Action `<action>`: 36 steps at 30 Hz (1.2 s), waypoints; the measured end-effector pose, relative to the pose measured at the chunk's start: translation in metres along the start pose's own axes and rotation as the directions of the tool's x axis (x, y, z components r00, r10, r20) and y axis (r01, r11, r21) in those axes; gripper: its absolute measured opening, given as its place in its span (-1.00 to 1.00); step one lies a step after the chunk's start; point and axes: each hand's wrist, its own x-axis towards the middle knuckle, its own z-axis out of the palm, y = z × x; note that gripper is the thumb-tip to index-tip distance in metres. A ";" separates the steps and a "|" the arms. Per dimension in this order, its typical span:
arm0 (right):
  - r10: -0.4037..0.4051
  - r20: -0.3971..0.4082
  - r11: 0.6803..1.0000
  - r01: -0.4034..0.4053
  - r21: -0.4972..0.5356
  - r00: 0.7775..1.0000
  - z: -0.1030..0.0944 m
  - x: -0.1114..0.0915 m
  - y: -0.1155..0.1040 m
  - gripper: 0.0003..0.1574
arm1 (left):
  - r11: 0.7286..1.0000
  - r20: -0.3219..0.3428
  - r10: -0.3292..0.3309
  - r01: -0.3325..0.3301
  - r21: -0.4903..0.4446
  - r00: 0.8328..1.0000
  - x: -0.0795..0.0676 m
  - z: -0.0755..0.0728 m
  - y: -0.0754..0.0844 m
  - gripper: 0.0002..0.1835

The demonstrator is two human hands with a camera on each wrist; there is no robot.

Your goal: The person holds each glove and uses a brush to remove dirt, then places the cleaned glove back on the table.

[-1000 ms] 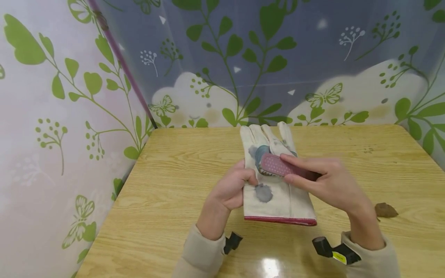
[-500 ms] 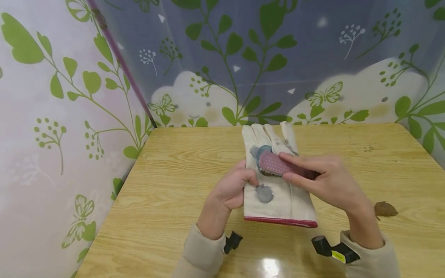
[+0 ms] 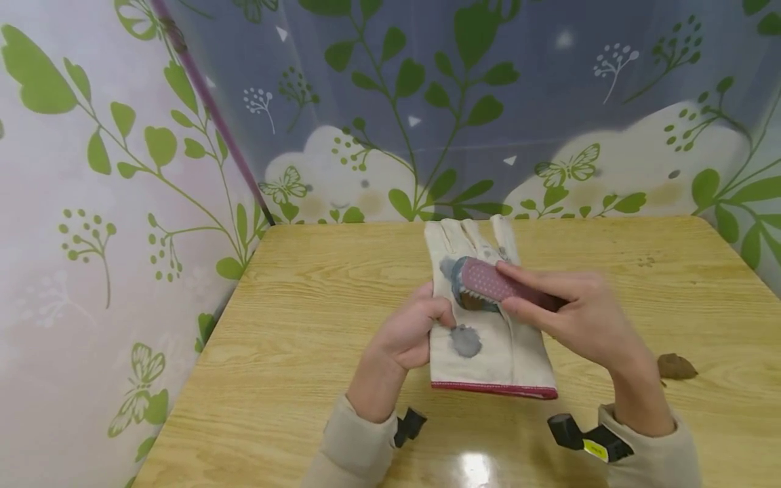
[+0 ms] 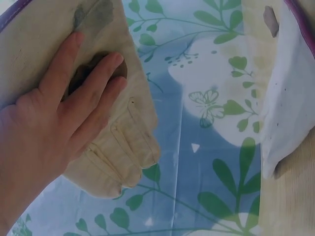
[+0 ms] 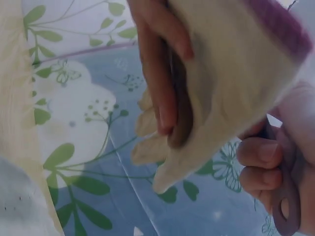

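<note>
Glove (image 3: 494,346), gripped over the worktop (image 3: 293,305) by the left hand (image 3: 411,329); at its grey-spotted face, a brush (image 3: 488,279) is grasped by the right hand (image 3: 582,318). Only in the wrist views are left fingers (image 4: 91,91) seen laid over a brown object (image 5: 184,120), and the brush's pierced handle end (image 5: 289,226) revealed.

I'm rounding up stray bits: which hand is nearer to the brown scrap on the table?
Right. In the head view, the right hand, holding the purple brush, is just left of the brown scrap; the left hand, gripping the cream glove, is farther left.
</note>
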 end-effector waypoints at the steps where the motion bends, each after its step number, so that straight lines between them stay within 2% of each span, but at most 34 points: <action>1: 0.000 0.022 1.000 0.000 0.008 1.000 0.001 0.000 -0.002 -0.34 | 1.000 -0.003 0.003 -0.003 -0.001 1.000 0.000 0.000 0.000 -0.12; 3: 0.027 0.023 1.000 -0.027 -0.007 0.999 0.002 0.001 -0.003 -0.35 | 1.000 0.005 0.001 -0.001 -0.002 1.000 -0.001 0.000 0.001 -0.12; 7: 0.137 -0.101 0.988 -0.143 -0.055 0.985 0.004 0.001 0.002 -0.36 | 1.000 0.007 -0.026 0.026 0.016 1.000 -0.002 0.002 0.000 -0.19; 9: 0.153 -0.143 0.985 -0.163 -0.057 0.978 0.003 0.001 0.005 -0.36 | 0.999 0.004 -0.034 0.034 0.018 0.999 -0.002 0.003 0.000 -0.21; 11: 0.127 -0.129 0.989 -0.135 -0.059 0.983 0.001 0.000 0.005 -0.35 | 0.999 0.005 -0.030 0.030 0.018 1.000 -0.003 0.002 0.000 -0.18; 15: 0.007 -0.002 1.000 -0.007 -0.027 1.000 0.000 0.000 -0.001 -0.34 | 1.000 0.027 -0.014 0.014 -0.016 1.000 -0.002 0.001 0.003 -0.07; 17: -0.008 0.033 1.000 0.008 -0.022 0.999 0.001 0.000 -0.004 -0.34 | 1.000 0.039 -0.011 0.012 -0.021 0.999 -0.002 0.001 0.004 -0.06; 19: 0.013 0.017 1.000 -0.012 -0.023 1.000 0.003 0.001 -0.004 -0.34 | 1.000 0.044 -0.011 0.012 -0.012 0.999 -0.003 0.002 0.004 -0.08; 23: 0.098 -0.099 0.993 -0.104 -0.050 0.990 0.006 0.002 0.001 -0.35 | 1.000 0.030 -0.023 0.023 0.013 0.999 -0.004 0.004 0.003 -0.17; 25: 0.107 -0.130 0.993 -0.113 -0.039 0.986 0.005 0.001 0.003 -0.34 | 1.000 0.021 -0.027 0.027 0.008 0.999 -0.004 0.004 0.003 -0.18; 27: 0.076 -0.118 0.997 -0.079 -0.024 0.990 0.004 0.001 0.002 -0.33 | 1.000 0.023 -0.024 0.023 0.007 0.999 -0.005 0.004 0.003 -0.17; 31: -0.026 -0.009 1.000 0.026 0.005 1.000 0.001 0.002 -0.005 -0.32 | 1.000 0.050 -0.008 0.007 0.007 0.999 -0.005 0.003 0.005 -0.11; 33: -0.026 0.016 1.000 0.026 0.000 1.000 0.003 0.003 -0.008 -0.33 | 1.000 0.057 -0.003 0.003 0.011 0.998 -0.005 0.003 0.005 -0.10; 36: 0.025 -0.026 0.999 -0.026 -0.043 0.999 0.006 0.003 -0.006 -0.34 | 1.000 0.045 -0.008 0.008 0.015 0.999 -0.005 0.003 0.004 -0.13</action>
